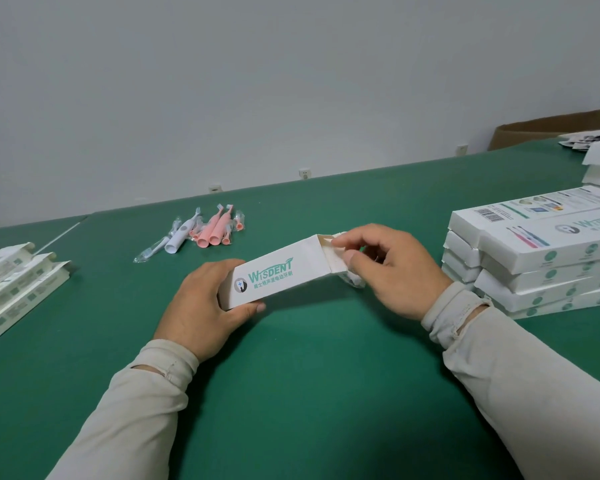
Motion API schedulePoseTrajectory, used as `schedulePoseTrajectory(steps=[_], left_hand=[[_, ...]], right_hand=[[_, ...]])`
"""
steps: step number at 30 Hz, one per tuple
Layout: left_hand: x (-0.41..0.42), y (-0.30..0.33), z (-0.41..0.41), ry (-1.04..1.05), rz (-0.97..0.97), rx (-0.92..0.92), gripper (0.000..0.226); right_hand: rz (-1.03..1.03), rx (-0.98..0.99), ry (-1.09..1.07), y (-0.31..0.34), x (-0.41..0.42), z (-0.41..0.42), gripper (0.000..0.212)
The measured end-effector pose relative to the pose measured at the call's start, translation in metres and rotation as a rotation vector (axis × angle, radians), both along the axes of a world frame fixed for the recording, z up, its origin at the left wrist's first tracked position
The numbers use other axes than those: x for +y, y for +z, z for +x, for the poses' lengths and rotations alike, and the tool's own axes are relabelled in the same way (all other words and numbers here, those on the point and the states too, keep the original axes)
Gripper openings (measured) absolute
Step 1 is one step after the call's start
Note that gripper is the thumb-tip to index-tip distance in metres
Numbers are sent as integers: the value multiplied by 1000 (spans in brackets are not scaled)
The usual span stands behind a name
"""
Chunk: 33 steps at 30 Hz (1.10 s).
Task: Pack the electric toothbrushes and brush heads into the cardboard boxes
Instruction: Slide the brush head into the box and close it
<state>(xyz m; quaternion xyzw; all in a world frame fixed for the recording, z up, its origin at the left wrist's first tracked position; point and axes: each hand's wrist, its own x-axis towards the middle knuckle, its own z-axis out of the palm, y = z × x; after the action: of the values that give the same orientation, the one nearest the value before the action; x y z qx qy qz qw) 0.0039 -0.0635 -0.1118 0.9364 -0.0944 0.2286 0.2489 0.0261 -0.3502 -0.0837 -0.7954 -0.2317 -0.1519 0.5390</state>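
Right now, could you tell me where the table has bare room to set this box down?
The green table is bare in front of the held box, between the two sleeves. Another bare strip lies between the toothbrushes and the stacked boxes on the right. It is crowded at the right edge and at the left edge, where flat boxes lie.

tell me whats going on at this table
A person is packing toothbrushes. The left hand grips one end of a white box held over the green table, while the right hand pinches the flap at its open end. Loose toothbrushes lie further back, a stack of boxes sits to the right and flat boxes to the left.
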Motion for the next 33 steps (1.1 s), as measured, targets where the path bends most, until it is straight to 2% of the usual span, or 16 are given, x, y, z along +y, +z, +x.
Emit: schedulePoseTrajectory(steps=[5, 7, 9, 10, 13, 14, 17, 22, 24, 29, 33], left_hand=[[-1, 1, -1, -20, 30, -7, 58], [-3, 1, -2, -44, 52, 1, 59], [-4, 1, -2, -62, 64, 15, 59], [-3, 1, -1, -61, 55, 16, 59], [0, 0, -1, -33, 6, 6, 58], [1, 0, -1, -35, 2, 6, 58], [0, 0, -1, -49, 7, 2, 57], [-2, 0, -2, -51, -14, 3, 56], [-3, 2, -2, -45, 1, -9, 57], [-9, 6, -4, -40, 73, -65, 61], [-8, 4, -3, -39, 85, -48, 61]], right_hand=[[45, 104, 51, -5, 3, 2, 43], [-30, 108, 78, -9, 4, 2, 47], [-115, 100, 75, -13, 7, 3, 42], [-96, 115, 77, -13, 8, 3, 39], [129, 155, 48, -10, 10, 5, 6], [169, 140, 16, -8, 10, 6, 5], [204, 105, -3, -9, 9, 5, 18], [237, 90, -15, -9, 10, 4, 12], [248, 70, -54, -8, 12, 4, 16], [299, 139, -154, -9, 15, 4, 31], [232, 182, -192, -12, 18, 7, 36]])
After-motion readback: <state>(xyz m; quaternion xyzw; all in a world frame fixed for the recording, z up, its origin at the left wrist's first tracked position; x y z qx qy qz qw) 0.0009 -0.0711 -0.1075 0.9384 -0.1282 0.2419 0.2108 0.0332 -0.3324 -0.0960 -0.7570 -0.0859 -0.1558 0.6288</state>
